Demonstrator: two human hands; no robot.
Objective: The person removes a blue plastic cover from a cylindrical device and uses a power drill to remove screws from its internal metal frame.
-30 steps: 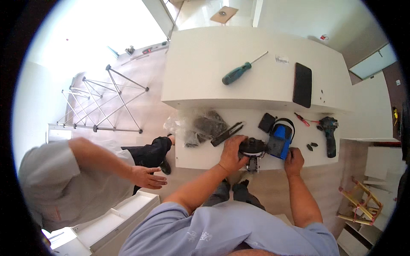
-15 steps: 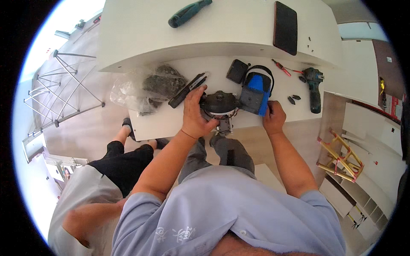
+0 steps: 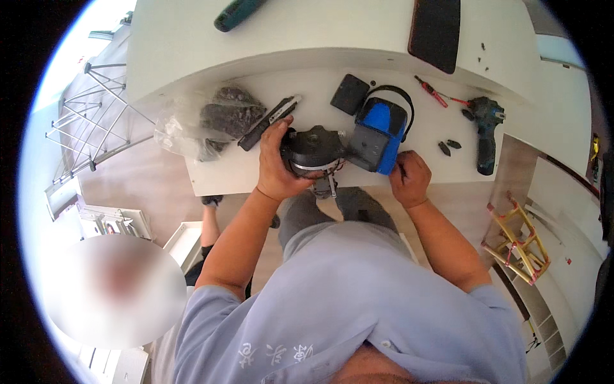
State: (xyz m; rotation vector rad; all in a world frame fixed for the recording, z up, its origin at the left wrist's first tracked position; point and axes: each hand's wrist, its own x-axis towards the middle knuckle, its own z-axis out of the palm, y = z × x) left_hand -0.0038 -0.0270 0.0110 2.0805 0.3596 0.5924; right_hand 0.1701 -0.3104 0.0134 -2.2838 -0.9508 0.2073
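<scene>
My left hand (image 3: 276, 163) is wrapped round a black round-topped device (image 3: 314, 146) with a silver band and small metal parts below, held near the table's front edge. A blue-and-black housing (image 3: 376, 137) with a looped black handle lies against its right side; whether the two are joined I cannot tell. Beside that housing's near right corner, my right hand (image 3: 411, 178) is closed, with fingers curled; what they pinch is hidden. A dark flat block (image 3: 350, 93) lies behind the housing. Left of the round device rests a long black tool-like piece (image 3: 268, 123).
A clear plastic bag (image 3: 180, 131) with dark contents lies at the left. On the right are a red screwdriver (image 3: 432, 91), a cordless drill (image 3: 486, 134) and small black pieces (image 3: 448, 147). A raised white shelf (image 3: 320, 32) holds a black slab (image 3: 435, 32). Another person (image 3: 115, 291) is at lower left.
My view has shifted, and the table's things sit differently in it. The round device remains in my left hand. The other person has moved, with the legs now mostly out of sight.
</scene>
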